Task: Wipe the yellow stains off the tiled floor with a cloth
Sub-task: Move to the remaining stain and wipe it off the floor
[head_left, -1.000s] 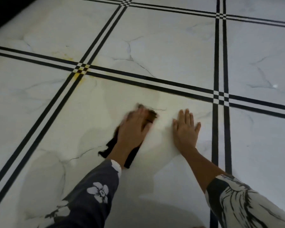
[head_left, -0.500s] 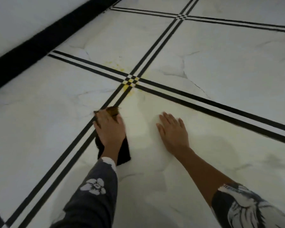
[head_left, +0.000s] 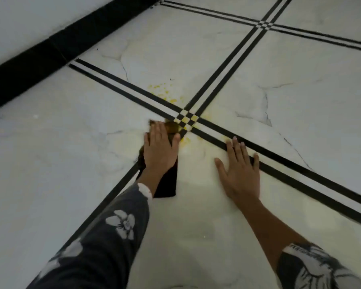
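Observation:
My left hand (head_left: 160,148) presses flat on a dark cloth (head_left: 167,184) lying on the white tiled floor (head_left: 67,147). The cloth's stained front edge touches the checkered crossing of black lines (head_left: 186,119). Yellow stains (head_left: 164,93) speckle the tile beyond the crossing, and a small yellow smear (head_left: 185,140) lies just right of my left thumb. A faint yellowish film covers the tile near the cloth. My right hand (head_left: 241,170) rests flat on the floor with fingers spread, its fingertips at the black line, holding nothing.
A white wall with a black skirting band (head_left: 56,44) runs along the upper left. Double black lines (head_left: 233,61) divide the floor into large marbled tiles. My patterned sleeves fill the lower part of the view.
My left hand has slid the cloth forward along the black line up to the crossing. My right hand has shifted forward to the line. The view has moved closer to the wall.

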A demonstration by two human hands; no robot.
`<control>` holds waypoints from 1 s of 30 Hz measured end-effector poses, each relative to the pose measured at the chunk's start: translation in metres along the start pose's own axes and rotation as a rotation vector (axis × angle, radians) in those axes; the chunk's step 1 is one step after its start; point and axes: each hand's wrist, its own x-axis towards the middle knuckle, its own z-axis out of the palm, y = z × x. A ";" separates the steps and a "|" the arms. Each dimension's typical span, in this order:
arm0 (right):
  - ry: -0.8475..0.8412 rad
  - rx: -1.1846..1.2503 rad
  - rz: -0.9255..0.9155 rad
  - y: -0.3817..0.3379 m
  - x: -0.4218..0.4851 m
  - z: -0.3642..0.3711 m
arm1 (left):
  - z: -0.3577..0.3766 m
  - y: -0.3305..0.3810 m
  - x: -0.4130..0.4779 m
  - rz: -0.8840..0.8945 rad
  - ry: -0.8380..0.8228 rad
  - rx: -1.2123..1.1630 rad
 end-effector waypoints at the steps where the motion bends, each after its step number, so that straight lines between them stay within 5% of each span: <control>1: -0.006 0.001 -0.009 0.002 0.000 0.000 | -0.011 -0.009 0.003 0.061 -0.012 -0.070; 6: 0.099 0.372 0.249 -0.042 0.007 -0.019 | -0.044 -0.116 0.037 -0.285 0.074 0.005; 8: 0.187 0.440 0.087 -0.094 0.012 -0.020 | -0.038 -0.129 0.040 -0.292 0.064 0.065; 12: -0.013 0.263 -0.198 -0.178 0.011 0.028 | -0.033 -0.127 0.041 -0.299 0.081 0.085; 20: -0.059 0.042 -0.291 -0.187 0.076 0.043 | -0.032 -0.130 0.043 -0.279 0.129 0.055; 25: -0.250 0.026 -0.655 -0.179 0.079 0.031 | -0.030 -0.132 0.043 -0.278 0.151 0.027; 30: -0.102 0.004 -0.283 -0.174 0.107 0.035 | -0.029 -0.132 0.043 -0.285 0.146 0.028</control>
